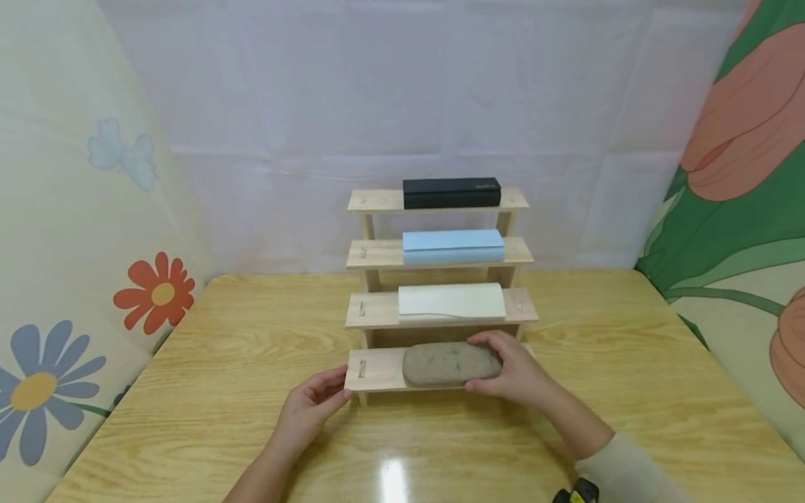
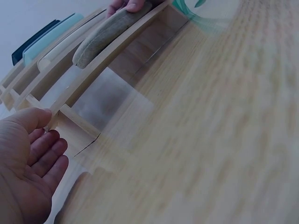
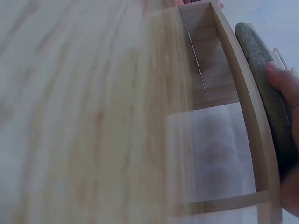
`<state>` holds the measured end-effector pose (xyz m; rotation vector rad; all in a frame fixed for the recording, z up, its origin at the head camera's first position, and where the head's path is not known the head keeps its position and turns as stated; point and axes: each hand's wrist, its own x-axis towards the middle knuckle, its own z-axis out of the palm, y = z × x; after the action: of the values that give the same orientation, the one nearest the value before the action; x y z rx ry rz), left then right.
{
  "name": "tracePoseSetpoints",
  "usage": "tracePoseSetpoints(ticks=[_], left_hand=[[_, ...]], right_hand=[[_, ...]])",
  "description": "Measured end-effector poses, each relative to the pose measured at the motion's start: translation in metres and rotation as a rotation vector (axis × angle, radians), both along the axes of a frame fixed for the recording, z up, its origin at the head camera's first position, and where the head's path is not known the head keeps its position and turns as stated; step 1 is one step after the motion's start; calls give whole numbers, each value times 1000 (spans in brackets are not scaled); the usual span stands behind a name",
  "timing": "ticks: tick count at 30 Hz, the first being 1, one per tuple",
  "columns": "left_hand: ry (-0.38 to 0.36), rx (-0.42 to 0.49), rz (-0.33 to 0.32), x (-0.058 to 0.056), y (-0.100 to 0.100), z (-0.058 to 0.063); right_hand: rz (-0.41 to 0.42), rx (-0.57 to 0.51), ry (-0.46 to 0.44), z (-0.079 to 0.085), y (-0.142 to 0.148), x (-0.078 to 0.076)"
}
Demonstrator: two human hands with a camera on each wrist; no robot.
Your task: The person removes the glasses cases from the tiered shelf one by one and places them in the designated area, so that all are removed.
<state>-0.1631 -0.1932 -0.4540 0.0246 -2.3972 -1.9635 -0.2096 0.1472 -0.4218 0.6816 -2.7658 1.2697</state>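
Note:
A four-tiered wooden display stand [image 1: 377, 378] stands on the table. On its lowest tier lies a grey-brown glasses case [image 1: 440, 365], rounded and speckled. My right hand [image 1: 512, 372] grips the case's right end, thumb at the front and fingers over the back. In the right wrist view the thumb [image 3: 283, 80] lies along the case [image 3: 264, 79]. At the tier's left end, my left hand [image 1: 308, 407] pinches the corner between thumb and fingers. The left wrist view shows the left hand [image 2: 28, 158] with its thumb against the board's end and the other fingers lower down.
Above, a white glasses case [image 1: 450, 302], a light blue one [image 1: 453, 246] and a black one [image 1: 451, 194] lie one per tier. Behind the wood-grain table [image 1: 220, 363] hangs a pale cloth [image 1: 302, 126]. Flower-printed cloths [image 1: 63, 209] flank it.

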Motion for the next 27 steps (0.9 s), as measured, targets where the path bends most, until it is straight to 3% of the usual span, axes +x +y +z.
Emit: tracePoseSetpoints(ticks=[12,27], left_hand=[[8,10,-7,1,-1,0],[-1,7,-27,0,-2,-1]], right_hand=[[-45,-38,8,3,6,6],[-102,-102,4,48,48,15]])
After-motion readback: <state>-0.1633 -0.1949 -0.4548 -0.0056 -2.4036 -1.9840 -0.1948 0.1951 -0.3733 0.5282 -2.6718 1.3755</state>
